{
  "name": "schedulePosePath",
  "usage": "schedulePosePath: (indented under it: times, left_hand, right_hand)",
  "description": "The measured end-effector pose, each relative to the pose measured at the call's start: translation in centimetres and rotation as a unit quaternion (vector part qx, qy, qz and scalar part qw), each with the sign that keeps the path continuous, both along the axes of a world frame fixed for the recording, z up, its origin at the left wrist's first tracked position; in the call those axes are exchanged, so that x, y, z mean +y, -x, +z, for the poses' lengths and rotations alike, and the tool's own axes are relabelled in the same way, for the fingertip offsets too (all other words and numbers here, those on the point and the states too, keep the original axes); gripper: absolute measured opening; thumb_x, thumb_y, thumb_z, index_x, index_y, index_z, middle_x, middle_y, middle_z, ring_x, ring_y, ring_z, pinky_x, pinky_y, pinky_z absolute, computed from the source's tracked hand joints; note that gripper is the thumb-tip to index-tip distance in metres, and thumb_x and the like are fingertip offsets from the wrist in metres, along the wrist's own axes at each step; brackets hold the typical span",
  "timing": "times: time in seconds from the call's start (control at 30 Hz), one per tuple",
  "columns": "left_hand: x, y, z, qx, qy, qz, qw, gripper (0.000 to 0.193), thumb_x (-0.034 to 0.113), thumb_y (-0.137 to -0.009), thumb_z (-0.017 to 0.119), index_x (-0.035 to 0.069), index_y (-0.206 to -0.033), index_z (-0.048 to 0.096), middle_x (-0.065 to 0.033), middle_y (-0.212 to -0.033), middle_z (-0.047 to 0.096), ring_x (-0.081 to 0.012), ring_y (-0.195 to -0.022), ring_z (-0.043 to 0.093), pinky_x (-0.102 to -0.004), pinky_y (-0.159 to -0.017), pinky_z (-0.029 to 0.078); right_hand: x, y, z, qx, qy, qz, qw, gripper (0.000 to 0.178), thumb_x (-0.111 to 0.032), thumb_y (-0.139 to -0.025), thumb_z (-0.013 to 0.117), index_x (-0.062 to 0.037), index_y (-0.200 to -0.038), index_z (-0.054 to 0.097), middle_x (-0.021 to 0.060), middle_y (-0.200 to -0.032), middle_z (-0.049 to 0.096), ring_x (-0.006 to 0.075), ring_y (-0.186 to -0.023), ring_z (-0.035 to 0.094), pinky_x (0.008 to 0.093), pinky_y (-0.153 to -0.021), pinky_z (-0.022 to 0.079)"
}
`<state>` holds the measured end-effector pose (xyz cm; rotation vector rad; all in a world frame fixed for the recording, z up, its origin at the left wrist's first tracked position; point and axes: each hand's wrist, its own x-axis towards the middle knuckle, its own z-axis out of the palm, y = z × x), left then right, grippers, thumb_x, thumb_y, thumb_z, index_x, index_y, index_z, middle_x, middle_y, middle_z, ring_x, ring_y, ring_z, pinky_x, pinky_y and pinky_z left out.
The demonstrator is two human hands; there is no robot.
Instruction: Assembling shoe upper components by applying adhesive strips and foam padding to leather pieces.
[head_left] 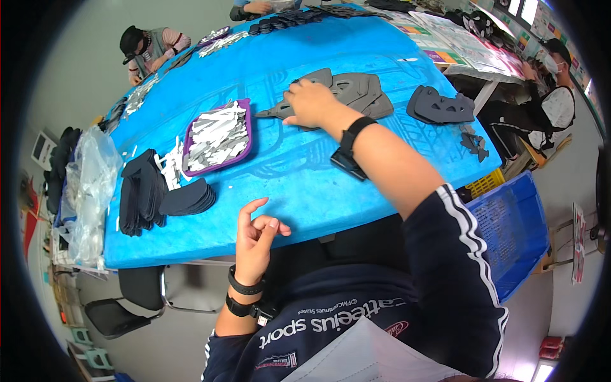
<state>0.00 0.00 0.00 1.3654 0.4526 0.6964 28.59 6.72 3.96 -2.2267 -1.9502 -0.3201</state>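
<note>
My right hand point(312, 104) reaches out over a pile of dark grey foam-like cut pieces point(356, 89), its fingers and thumb apart and touching the left part of the pile. Near the table's front edge, my left hand point(256, 239) is raised with the index finger stretched and the other fingers partly curled; I see nothing in it. Between the hands and to the left stands a purple tray point(245, 149) heaped with white and grey strips point(217, 135). Stacks of black oval pieces point(189, 197) lie left of my left hand.
A blue cover lies over the table point(305, 181). More black shaped pieces point(440, 106) and small scraps point(474, 143) sit at the right. A blue crate point(509, 229) stands below the right edge. Clear plastic bags point(92, 184) hang at the left. Other people sit around the room.
</note>
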Motion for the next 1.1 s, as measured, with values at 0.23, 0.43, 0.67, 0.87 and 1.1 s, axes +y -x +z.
schedulePosePath:
  times: [0.23, 0.43, 0.67, 0.87, 1.1]
  left_hand:
    - [-0.4, -0.1, -0.5, -0.002, 0.001, 0.01, 1.0, 0.038, 0.006, -0.088, 0.049, 0.003, -0.123, 0.035, -0.0071, -0.075, 0.06, -0.0147, -0.072, 0.059, -0.0273, -0.071, 0.047]
    - [0.0, 0.2, -0.4, -0.015, 0.015, -0.002, 1.0, 0.038, -0.001, -0.087, 0.048, 0.002, -0.122, 0.034, -0.0076, -0.076, 0.059, -0.0144, -0.074, 0.059, -0.0284, -0.073, 0.048]
    - [1.2, -0.3, 0.4, -0.042, -0.046, 0.031, 0.998, 0.054, 0.006, -0.083, 0.059, 0.002, -0.128, 0.03, -0.0123, -0.111, 0.051, -0.0187, -0.095, 0.056, -0.0324, -0.085, 0.045]
    - [-0.1, -1.9, 3.1, -0.126, -0.039, -0.036, 0.991, 0.054, 0.015, -0.077, 0.068, -0.001, -0.121, 0.041, -0.0119, -0.109, 0.054, -0.0228, -0.091, 0.058, -0.036, -0.081, 0.047]
    - [-0.2, -2.5, 4.3, 0.07, -0.249, -0.061, 0.964, 0.015, 0.009, -0.085, 0.058, -0.004, -0.092, 0.061, -0.0104, -0.078, 0.065, -0.0141, -0.067, 0.061, -0.0261, -0.06, 0.047]
  right_hand:
    - [2.1, -1.8, -0.6, -0.001, -0.038, 0.048, 0.998, 0.016, -0.015, -0.078, 0.054, -0.0077, -0.088, 0.065, 0.012, -0.084, 0.064, 0.0307, -0.081, 0.061, 0.0422, -0.068, 0.049]
    - [-2.1, -3.5, 3.7, 0.114, -0.492, -0.051, 0.862, 0.016, -0.017, -0.084, 0.049, -0.0063, -0.084, 0.06, 0.0187, -0.08, 0.061, 0.0359, -0.073, 0.06, 0.0433, -0.064, 0.048]
    - [-13.1, -0.2, 5.9, 0.563, -0.575, 0.134, 0.579, 0.022, -0.022, -0.092, 0.046, -0.0007, -0.096, 0.049, 0.0082, -0.079, 0.059, 0.0154, -0.062, 0.059, 0.0288, -0.052, 0.048]
    - [-20.2, 7.8, -2.6, 0.792, -0.343, 0.163, 0.479, 0.008, -0.011, -0.09, 0.046, -0.0034, -0.093, 0.049, 0.007, -0.078, 0.058, 0.0145, -0.06, 0.058, 0.0267, -0.051, 0.046]
    - [-22.2, 5.1, -3.4, 0.767, -0.227, 0.053, 0.598, 0.02, -0.002, -0.08, 0.06, -0.0019, -0.099, 0.052, 0.0045, -0.078, 0.058, 0.0122, -0.062, 0.058, 0.0235, -0.053, 0.045]
